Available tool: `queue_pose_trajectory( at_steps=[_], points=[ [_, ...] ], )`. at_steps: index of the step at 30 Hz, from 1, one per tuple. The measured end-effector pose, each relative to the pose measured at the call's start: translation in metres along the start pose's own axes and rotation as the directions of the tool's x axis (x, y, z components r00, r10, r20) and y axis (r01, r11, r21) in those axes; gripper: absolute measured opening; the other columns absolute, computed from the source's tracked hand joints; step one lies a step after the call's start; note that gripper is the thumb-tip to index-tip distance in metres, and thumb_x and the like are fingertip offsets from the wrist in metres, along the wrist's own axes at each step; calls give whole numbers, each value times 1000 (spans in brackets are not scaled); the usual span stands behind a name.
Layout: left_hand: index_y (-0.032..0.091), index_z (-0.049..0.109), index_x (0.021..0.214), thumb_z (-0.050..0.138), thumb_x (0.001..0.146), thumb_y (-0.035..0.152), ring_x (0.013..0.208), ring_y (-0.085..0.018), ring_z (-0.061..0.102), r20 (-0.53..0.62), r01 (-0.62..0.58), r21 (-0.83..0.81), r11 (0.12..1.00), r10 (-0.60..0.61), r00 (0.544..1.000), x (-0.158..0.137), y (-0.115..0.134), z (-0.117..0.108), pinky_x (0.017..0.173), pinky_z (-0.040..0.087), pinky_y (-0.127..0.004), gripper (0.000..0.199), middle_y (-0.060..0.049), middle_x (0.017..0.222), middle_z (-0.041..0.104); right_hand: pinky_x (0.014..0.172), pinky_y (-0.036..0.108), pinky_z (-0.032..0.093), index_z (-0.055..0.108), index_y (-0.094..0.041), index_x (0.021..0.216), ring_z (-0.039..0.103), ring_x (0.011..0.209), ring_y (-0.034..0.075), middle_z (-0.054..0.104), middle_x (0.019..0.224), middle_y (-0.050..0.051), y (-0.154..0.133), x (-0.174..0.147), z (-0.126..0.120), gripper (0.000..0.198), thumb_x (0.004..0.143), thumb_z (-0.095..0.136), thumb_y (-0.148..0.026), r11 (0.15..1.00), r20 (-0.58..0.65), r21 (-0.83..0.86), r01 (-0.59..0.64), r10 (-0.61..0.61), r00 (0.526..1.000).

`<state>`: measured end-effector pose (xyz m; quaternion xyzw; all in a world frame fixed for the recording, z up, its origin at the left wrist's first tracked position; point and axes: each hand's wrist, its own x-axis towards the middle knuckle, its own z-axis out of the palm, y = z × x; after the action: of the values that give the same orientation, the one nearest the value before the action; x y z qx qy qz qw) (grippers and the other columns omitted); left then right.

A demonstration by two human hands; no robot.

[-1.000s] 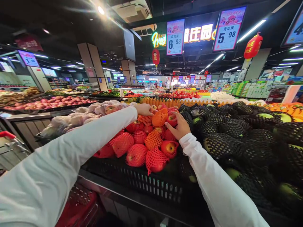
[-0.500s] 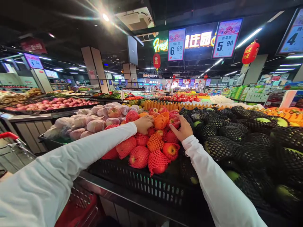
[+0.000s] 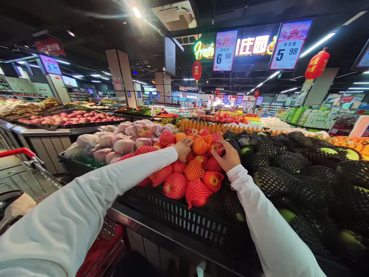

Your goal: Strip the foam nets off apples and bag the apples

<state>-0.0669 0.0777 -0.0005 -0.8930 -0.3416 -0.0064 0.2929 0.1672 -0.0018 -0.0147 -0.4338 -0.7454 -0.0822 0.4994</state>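
Note:
A heap of apples in red and orange foam nets fills a black slatted crate (image 3: 178, 219). My left hand (image 3: 183, 149) reaches over the heap from the left, its fingers bent down around an apple that is mostly hidden. My right hand (image 3: 229, 156) is at the heap's right side, thumb and fingers curved around a red apple (image 3: 215, 147). Between the hands sits an apple in an orange net (image 3: 201, 145). Nearer me lie another orange-netted apple (image 3: 194, 170) and a red-netted apple (image 3: 198, 193).
Green fruit in black nets (image 3: 291, 163) is piled to the right. Pale wrapped fruit (image 3: 124, 146) lies on the left. A shopping cart's red handle (image 3: 17, 152) shows at the left edge, and a red basket (image 3: 100, 246) below. Price signs (image 3: 225, 50) hang overhead.
The whole view has shifted, so the stand appears slightly farther right. Both hands stay at about the same places on the apples.

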Motion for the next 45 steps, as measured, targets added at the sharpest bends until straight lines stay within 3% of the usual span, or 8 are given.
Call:
queue_pose_trajectory(
  at_steps=[11, 19, 24, 30, 34, 39, 42, 45],
  points=[
    [10, 65, 114, 74, 59, 49, 128, -39, 38, -7, 4, -85, 996, -5, 1000, -1, -6, 4, 109, 28, -48, 68, -21, 134, 46, 91, 44, 50, 59, -19, 117, 62, 101, 28, 66, 112, 11, -15, 2, -7, 37, 83, 60, -34, 993, 39, -106, 60, -56, 998],
    [14, 56, 105, 76, 59, 55, 102, -28, 59, -98, 8, -440, 898, -57, 994, -24, -33, -55, 91, 43, -36, 64, -13, 117, 59, 92, 44, 50, 59, -18, 118, 62, 104, 28, 66, 115, 11, -15, 2, -8, 38, 83, 60, -33, 994, 55, -97, 52, -46, 997],
    [16, 45, 111, 77, 64, 57, 96, -28, 62, -254, 49, -527, 848, -213, 943, -39, 12, -85, 82, 46, -35, 71, -12, 109, 63, 89, 46, 51, 60, -19, 117, 63, 100, 29, 66, 110, 12, -13, 3, -9, 38, 83, 60, -34, 994, 32, -102, 29, -26, 999],
    [15, 46, 116, 75, 75, 46, 110, -30, 59, -223, -88, -367, 926, 5, 975, -38, 79, -69, 90, 47, -38, 59, -14, 118, 61, 84, 41, 53, 62, -19, 112, 65, 91, 25, 69, 104, 10, -6, 3, -11, 34, 89, 53, -42, 999, 19, 32, 8, -9, 1000],
    [13, 45, 126, 66, 85, 37, 123, -28, 52, -251, -115, -324, 939, 32, 968, -46, 89, -64, 101, 44, -39, 52, -16, 130, 56, 76, 35, 54, 63, -18, 111, 68, 79, 21, 72, 94, 7, -11, -1, -10, 42, 89, 49, -52, 974, 269, 227, 11, -74, 960],
    [22, 37, 141, 49, 94, 39, 140, -22, 36, -281, -59, -389, 919, -57, 958, -96, 77, -78, 117, 30, -40, 51, -10, 150, 41, 90, 41, 51, 64, -19, 112, 69, 95, 26, 73, 104, 8, -18, -7, -3, 63, 63, 78, -56, 979, 456, 199, 50, -138, 879],
    [29, 31, 145, 42, 96, 41, 144, -24, 28, -338, 164, -421, 892, -322, 884, -149, 56, -66, 120, 24, -45, 52, -5, 153, 36, 89, 40, 50, 64, -21, 110, 68, 93, 25, 72, 103, 6, -20, -9, -2, 68, 56, 83, -56, 982, 465, 189, 20, -107, 879],
    [44, 18, 147, 43, 94, 40, 142, -28, 29, -426, 431, -461, 776, -619, 660, -214, 32, -28, 119, 25, -52, 59, 7, 157, 28, 79, 36, 52, 62, -19, 101, 68, 80, 22, 72, 91, 4, -21, -9, -1, 61, 56, 83, -54, 986, 419, 167, -1, -71, 905]
  ],
)
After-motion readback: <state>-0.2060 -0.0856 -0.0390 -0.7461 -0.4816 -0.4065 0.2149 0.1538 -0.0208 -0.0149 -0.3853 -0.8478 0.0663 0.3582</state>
